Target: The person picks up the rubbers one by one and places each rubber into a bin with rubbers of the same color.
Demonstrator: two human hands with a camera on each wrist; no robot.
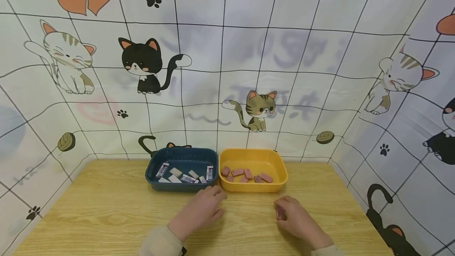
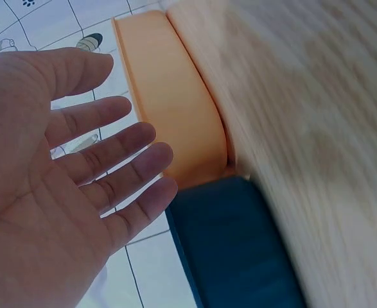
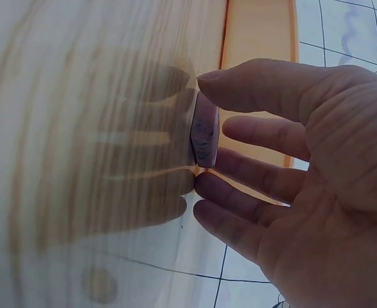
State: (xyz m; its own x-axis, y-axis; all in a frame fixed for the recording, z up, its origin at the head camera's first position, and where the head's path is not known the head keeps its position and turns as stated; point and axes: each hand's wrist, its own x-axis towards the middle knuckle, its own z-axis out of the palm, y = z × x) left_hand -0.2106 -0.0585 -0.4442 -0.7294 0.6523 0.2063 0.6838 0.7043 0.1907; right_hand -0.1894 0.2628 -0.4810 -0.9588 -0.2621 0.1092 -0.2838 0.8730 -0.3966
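My right hand point(image 1: 298, 219) is low over the table, to the front right of the yellow bin point(image 1: 252, 187). It pinches a pink eraser point(image 3: 205, 133) with dark smudges on its face, thumb at one end and fingers behind. My left hand point(image 1: 200, 211) hovers in front of the gap between the two bins. Its fingers point(image 2: 127, 170) are spread and relaxed, and the palm holds nothing. Several pink erasers point(image 1: 247, 174) lie in the yellow bin. White erasers point(image 1: 175, 179), some in printed sleeves, lie in the dark blue bin point(image 1: 170, 187) at its left.
The wooden table point(image 1: 106, 208) reaches back to a hanging cloth point(image 1: 202, 90) printed with cats and a grid. Both bins stand side by side at the table's back edge, close against the cloth. More cloth hangs along both sides.
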